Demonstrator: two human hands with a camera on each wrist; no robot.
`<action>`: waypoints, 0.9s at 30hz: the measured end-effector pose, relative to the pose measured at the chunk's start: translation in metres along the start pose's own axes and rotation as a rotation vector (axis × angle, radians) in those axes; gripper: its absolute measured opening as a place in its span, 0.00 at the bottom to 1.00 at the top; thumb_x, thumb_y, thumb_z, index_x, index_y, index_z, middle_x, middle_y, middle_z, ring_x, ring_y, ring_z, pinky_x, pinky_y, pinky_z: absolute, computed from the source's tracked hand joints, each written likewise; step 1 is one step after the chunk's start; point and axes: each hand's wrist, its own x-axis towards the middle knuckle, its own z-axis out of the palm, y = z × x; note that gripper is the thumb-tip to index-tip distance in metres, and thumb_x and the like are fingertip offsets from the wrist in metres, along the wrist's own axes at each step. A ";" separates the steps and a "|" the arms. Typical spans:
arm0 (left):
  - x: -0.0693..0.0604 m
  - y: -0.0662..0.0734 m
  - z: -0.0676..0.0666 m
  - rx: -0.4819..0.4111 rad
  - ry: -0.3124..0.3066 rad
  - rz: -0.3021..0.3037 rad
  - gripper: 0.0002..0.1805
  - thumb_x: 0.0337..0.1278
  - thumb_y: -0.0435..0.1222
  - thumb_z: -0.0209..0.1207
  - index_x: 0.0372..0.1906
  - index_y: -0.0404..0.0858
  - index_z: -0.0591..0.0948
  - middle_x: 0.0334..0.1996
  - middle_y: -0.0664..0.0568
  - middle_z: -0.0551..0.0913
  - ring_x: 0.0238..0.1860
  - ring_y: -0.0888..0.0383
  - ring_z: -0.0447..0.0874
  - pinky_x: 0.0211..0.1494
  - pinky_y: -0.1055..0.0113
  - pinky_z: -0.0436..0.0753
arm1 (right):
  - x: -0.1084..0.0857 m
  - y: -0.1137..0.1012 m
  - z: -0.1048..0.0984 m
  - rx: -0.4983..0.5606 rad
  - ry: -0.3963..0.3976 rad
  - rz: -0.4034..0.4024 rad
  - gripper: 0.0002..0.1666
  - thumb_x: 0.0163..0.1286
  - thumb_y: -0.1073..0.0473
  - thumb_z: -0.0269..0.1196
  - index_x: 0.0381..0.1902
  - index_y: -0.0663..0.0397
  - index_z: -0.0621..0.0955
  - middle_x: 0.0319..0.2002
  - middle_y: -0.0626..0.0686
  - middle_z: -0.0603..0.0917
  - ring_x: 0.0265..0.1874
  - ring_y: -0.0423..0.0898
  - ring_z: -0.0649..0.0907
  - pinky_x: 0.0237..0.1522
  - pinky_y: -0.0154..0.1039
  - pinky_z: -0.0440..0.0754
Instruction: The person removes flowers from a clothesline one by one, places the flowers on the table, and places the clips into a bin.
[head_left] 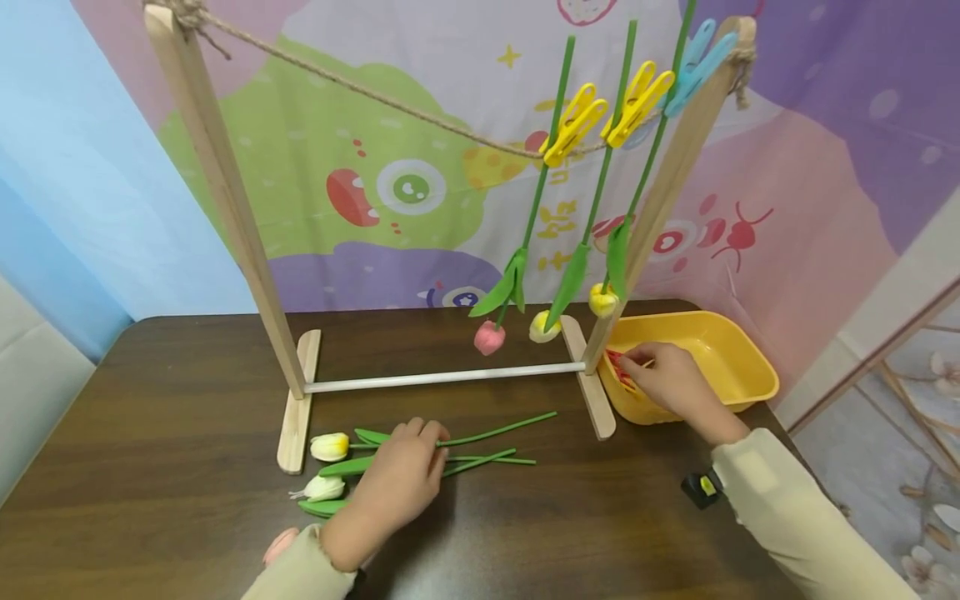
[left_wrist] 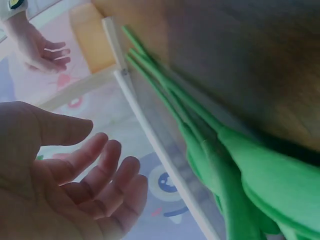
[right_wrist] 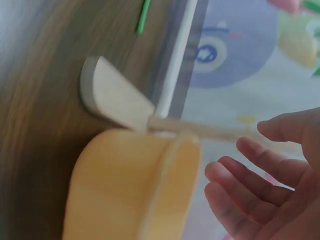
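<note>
My left hand is over several artificial tulips lying on the table, among them a yellow-and-white one, a white one and a pink one. In the left wrist view its fingers are loosely bent beside the green stems, with nothing held. My right hand reaches over the left side of a yellow basin, fingertips by red clothespins. The right wrist view shows this hand with fingers apart and nothing between them.
A wooden frame carries a twine line. Three tulips hang upside down from it, held by two yellow clothespins and a blue one. A white rod joins the frame's feet. A small black object lies beside the right sleeve.
</note>
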 end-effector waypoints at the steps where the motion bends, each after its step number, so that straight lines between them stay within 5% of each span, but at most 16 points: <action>1: 0.001 0.000 -0.002 -0.022 -0.004 -0.010 0.05 0.60 0.33 0.57 0.38 0.37 0.79 0.31 0.50 0.77 0.33 0.55 0.74 0.33 0.63 0.74 | -0.002 -0.004 0.000 0.006 0.004 -0.015 0.18 0.66 0.54 0.58 0.41 0.64 0.83 0.36 0.59 0.86 0.33 0.51 0.82 0.36 0.44 0.78; 14: 0.007 0.004 -0.017 -0.191 0.157 -0.025 0.08 0.60 0.35 0.57 0.42 0.37 0.78 0.36 0.50 0.77 0.40 0.54 0.76 0.42 0.60 0.76 | -0.023 -0.051 0.004 0.020 -0.001 -0.212 0.11 0.63 0.55 0.62 0.35 0.56 0.85 0.30 0.49 0.85 0.29 0.43 0.80 0.33 0.37 0.76; 27: 0.017 0.014 -0.036 -0.280 0.292 0.024 0.09 0.59 0.35 0.58 0.44 0.38 0.78 0.38 0.51 0.78 0.42 0.57 0.76 0.46 0.61 0.77 | -0.041 -0.094 -0.012 0.036 0.024 -0.350 0.06 0.62 0.57 0.63 0.33 0.52 0.84 0.27 0.45 0.82 0.27 0.37 0.79 0.32 0.34 0.77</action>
